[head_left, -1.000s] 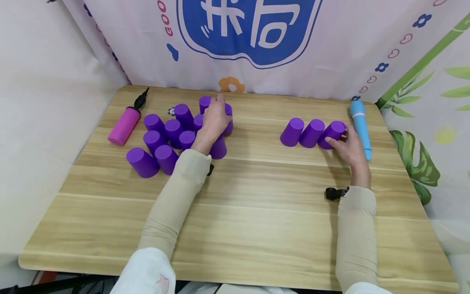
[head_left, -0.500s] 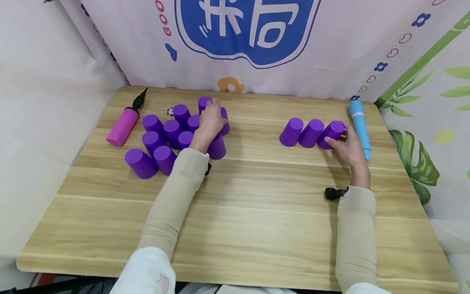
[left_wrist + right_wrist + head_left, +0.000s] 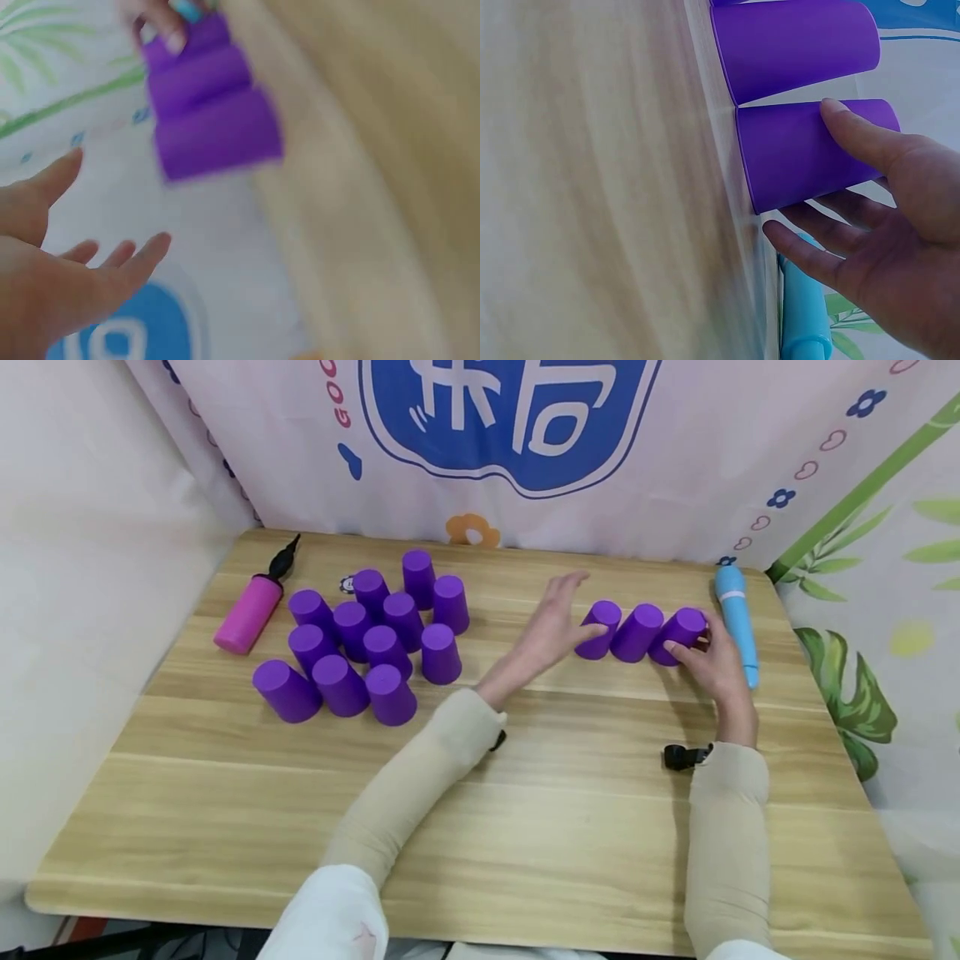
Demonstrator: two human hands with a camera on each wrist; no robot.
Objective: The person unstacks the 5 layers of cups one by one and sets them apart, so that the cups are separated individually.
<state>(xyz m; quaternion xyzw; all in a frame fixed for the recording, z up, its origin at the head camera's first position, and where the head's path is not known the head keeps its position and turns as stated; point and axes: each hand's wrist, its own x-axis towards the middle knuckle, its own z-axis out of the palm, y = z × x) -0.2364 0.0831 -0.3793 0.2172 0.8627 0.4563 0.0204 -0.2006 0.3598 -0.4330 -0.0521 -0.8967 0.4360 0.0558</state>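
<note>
Three purple plastic cups stand upside down side by side on the right half of the table. My right hand [image 3: 716, 664] holds the rightmost cup [image 3: 678, 635], thumb on its near side and fingers around the other side. Close by the leftmost cup [image 3: 602, 620] of the row, my left hand [image 3: 543, 631] is in the air with thumb and fingers spread and nothing held. The left wrist view shows that open palm beside the blurred row. Between the outer two, the middle cup [image 3: 637, 632] touches or nearly touches its neighbours.
Several more upside-down purple cups [image 3: 390, 695] stand in a cluster on the left. A pink hand pump [image 3: 251, 612] with a black nozzle lies at the far left. Towards the right edge lies a blue pump [image 3: 737, 622]. A printed cloth [image 3: 675, 493] hangs behind the table.
My left hand has left the back of the cup cluster and swung right to the row of three, fingers opening out. My right hand stays at the rightmost cup.
</note>
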